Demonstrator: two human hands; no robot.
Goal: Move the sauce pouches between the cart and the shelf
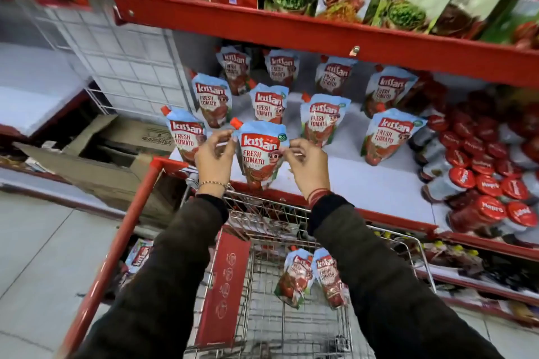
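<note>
Ketchup in a soft blue-and-red spouted pouch (261, 154) stands upright at the white shelf's (350, 172) front edge, between both hands, left hand (214, 154) and right hand (306, 162) each pinching an upper corner.

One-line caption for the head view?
Both hands, left hand and right hand, pinch a ketchup pouch at the shelf edge above a trolley.

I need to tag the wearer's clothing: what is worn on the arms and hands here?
Both arms wear long dark olive-brown sleeves with black cuffs. The left hand has a thin beaded bracelet at the wrist; the right hand has red thread wound round its wrist. No gloves.
</note>
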